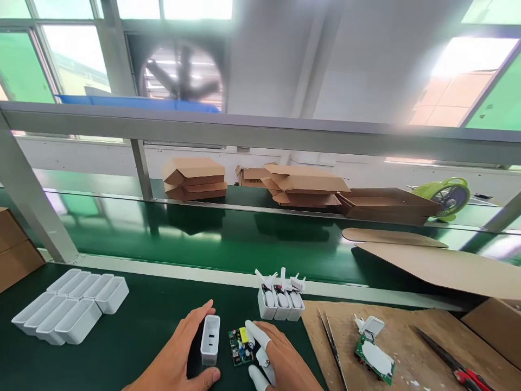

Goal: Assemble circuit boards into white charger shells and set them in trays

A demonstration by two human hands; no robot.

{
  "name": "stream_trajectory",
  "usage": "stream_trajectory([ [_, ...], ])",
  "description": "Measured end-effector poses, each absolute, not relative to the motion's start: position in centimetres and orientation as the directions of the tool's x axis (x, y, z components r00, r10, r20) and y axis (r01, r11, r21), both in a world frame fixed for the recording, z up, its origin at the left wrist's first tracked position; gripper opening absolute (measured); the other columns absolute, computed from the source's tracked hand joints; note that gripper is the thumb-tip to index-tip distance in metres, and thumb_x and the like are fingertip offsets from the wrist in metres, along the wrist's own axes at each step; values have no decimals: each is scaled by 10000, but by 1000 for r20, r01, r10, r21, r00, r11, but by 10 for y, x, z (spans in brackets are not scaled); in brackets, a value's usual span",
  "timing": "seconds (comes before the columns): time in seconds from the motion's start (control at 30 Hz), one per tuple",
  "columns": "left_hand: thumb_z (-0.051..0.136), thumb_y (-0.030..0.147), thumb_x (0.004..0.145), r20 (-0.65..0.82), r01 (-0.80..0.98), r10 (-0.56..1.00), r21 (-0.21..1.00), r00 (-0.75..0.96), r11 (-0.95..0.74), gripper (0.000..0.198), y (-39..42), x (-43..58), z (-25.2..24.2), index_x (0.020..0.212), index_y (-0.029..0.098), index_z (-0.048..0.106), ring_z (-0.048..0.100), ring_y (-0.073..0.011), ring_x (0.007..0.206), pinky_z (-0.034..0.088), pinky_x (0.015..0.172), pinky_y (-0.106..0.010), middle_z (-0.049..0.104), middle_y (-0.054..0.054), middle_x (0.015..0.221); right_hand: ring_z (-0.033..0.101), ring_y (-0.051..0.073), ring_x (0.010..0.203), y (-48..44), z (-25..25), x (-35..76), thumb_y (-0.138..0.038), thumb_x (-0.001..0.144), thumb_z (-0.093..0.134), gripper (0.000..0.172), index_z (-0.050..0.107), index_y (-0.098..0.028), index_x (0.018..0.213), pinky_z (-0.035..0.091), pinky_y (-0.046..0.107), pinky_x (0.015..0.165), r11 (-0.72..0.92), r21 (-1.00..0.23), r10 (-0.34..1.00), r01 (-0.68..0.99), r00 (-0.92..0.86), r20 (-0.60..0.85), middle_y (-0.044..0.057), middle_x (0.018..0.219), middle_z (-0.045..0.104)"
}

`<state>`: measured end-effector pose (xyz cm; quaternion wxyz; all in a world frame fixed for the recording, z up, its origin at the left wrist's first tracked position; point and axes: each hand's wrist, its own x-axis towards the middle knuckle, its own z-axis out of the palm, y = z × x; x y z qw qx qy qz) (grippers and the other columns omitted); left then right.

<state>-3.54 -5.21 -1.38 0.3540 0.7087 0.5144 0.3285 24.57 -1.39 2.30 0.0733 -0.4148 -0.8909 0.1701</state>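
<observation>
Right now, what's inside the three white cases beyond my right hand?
White oval pieces sit inside the cases, with white parts jutting above. Their floors and whatever lies underneath are covered.

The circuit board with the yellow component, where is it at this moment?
In the head view, the circuit board is near the bottom centre, between the white case on its left and the right hand on its right.
</observation>
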Motion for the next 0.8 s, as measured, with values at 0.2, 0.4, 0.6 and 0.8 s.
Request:
stream_trajectory([
  [0.2, 598, 343, 972, 187, 449, 974, 865, 126, -224, 733, -53, -30, -16, 1629, 347, 272, 561, -280, 1431, 442, 1234, -466, 571, -72, 1544, 596, 360, 1354, -14, 14, 248, -85, 865, 531, 653, 489, -16, 1513, 518, 561, 1150, 612, -468, 766, 637, -625, 151, 274, 1406, 620],
  [0.4, 759, 479, 823, 192, 576, 973, 813, -126, -86, 809, -50, -26, -11, 1539, 242, 467, 659, -269, 961, 579, 910, -423, 628, -81, 1245, 537, 406, 1399, -19, 11, 247, -98, 857, 539, 464, 631, -43, 1308, 477, 601, 1178, 614, -483, 756, 625, -641, 132, 260, 1399, 636],
  [0.6, 846, 558, 746, 10, 423, 992, 904, 125, -62, 1120, -55, -36, -15, 1649, 285, 243, 665, -299, 1153, 556, 1004, -405, 566, -120, 1498, 606, 330, 1241, -22, 9, 241, -38, 756, 552, 605, 564, -100, 1358, 580, 507, 1046, 634, -508, 770, 582, -539, 343, 193, 1282, 637],
  [0.8, 810, 368, 830, 110, 494, 973, 846, 203, -199, 575, -56, -30, -12, 1370, 308, 623, 676, -332, 1193, 577, 1049, -471, 691, -99, 1294, 630, 271, 1261, -28, 16, 234, -113, 860, 582, 728, 357, -231, 1542, 570, 400, 1076, 786, -470, 614, 403, -410, 675, 148, 1348, 617],
])
